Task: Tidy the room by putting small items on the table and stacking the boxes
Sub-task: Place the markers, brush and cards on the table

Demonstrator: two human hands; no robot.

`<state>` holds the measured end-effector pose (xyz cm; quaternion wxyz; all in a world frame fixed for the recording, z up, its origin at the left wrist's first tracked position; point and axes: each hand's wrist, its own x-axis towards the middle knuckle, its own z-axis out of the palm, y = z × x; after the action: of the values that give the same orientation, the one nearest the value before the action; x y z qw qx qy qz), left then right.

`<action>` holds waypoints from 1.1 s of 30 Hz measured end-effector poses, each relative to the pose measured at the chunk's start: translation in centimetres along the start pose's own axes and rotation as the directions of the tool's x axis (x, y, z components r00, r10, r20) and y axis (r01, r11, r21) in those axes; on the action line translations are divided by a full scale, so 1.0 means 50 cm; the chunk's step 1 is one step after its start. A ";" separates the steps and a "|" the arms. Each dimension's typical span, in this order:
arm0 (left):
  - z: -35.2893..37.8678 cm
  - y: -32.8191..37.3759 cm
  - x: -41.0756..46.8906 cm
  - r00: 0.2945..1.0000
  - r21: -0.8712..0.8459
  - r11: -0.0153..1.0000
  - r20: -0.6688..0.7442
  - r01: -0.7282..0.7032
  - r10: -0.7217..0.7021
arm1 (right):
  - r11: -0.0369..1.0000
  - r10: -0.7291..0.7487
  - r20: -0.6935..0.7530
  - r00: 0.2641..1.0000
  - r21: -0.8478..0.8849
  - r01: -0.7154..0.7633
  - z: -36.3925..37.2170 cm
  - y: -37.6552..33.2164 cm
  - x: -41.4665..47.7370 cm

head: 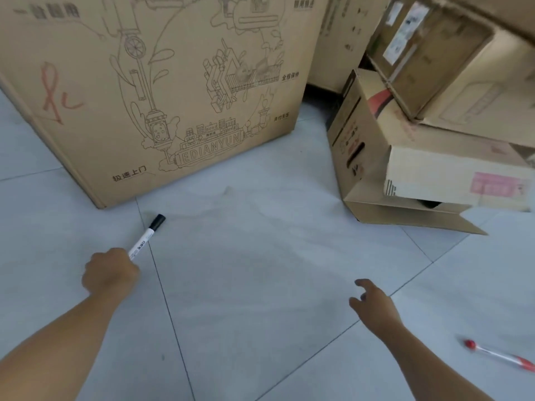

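Note:
My left hand point(111, 272) grips a white marker with a black cap point(147, 234), whose cap end points up and away toward the big box. My right hand point(373, 303) hovers over the floor with loosely curled fingers and holds nothing. A red and white pen point(500, 354) lies on the tiles to the right of my right hand. A large printed cardboard box point(173, 82) stands just beyond the marker. Several smaller cardboard boxes point(434, 140) sit piled unevenly at the right.
The floor is pale grey tile point(260, 256) with dark grout lines. An open flap of the lowest right box point(414, 218) lies on the floor. A dark gap point(321, 94) shows between the big box and the pile.

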<state>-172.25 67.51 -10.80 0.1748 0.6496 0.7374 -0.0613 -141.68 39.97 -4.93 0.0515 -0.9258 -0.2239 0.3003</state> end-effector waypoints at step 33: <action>0.176 0.358 -0.438 0.661 0.080 0.688 0.378 -0.721 0.648 | 0.927 0.093 -0.136 0.986 -0.350 -0.136 -0.083 0.469 0.063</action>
<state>-151.08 46.85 -9.16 0.2281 0.8762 0.3857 -0.1774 -128.03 20.54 -8.62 -0.1229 -0.9471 -0.2170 0.2023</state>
